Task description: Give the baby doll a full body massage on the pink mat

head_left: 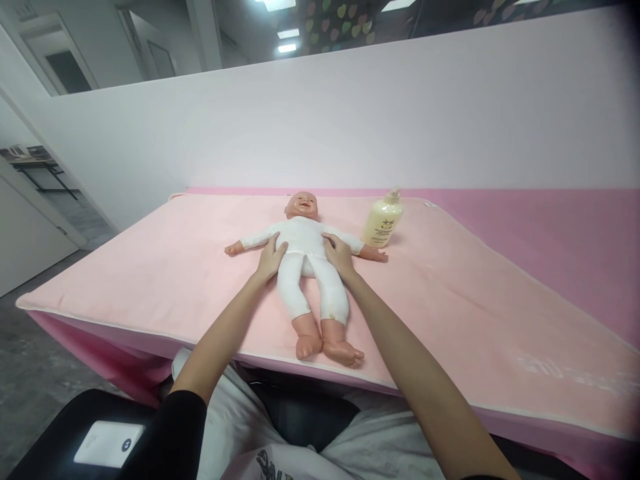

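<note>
A baby doll (302, 235) with a white cloth body lies on its back, its head at the far side and its feet towards me. Both of its arms are spread out sideways. My left hand (271, 258) is at the doll's left-hand side in the view, thumb over the front of the waist and fingers around the flank. On the opposite flank, my right hand (339, 256) holds the torso the same way, its fingertips partly hidden. Just beyond the doll's right-hand arm in the view stands a pale yellow pump bottle (383, 222), upright.
A pink blanket (450, 287) covers the table, over a darker pink cloth (565, 233). Behind it rises a white wall (350, 127) with glass above. A white phone (109, 443) lies on a black seat (70, 417) at lower left.
</note>
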Motion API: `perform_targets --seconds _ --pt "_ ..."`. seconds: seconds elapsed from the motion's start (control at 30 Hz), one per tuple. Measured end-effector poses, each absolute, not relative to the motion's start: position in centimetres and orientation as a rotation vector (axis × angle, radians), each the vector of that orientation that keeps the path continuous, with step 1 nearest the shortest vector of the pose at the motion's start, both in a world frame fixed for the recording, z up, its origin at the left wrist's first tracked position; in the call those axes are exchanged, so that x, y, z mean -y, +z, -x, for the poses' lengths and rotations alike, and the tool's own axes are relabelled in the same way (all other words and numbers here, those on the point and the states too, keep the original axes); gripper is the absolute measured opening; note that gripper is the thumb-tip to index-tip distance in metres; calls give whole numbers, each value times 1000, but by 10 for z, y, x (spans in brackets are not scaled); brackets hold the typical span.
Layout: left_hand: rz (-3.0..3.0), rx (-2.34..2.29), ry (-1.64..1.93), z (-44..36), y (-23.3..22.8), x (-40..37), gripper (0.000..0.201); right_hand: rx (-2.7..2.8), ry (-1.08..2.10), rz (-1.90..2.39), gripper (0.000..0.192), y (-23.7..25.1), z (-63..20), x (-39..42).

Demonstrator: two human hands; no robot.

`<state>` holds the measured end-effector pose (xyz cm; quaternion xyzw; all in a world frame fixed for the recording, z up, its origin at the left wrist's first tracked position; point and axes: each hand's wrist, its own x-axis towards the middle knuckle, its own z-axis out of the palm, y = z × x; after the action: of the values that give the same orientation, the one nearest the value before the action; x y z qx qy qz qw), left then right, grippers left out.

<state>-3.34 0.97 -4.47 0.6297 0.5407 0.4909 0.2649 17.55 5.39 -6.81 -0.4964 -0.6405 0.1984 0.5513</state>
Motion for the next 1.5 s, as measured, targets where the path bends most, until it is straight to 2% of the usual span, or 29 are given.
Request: perform_targets --seconds 1.5 --pt "-1740 -1521 1302 31 -43 -6 53 1533 436 1227 37 -68 -176 -52"
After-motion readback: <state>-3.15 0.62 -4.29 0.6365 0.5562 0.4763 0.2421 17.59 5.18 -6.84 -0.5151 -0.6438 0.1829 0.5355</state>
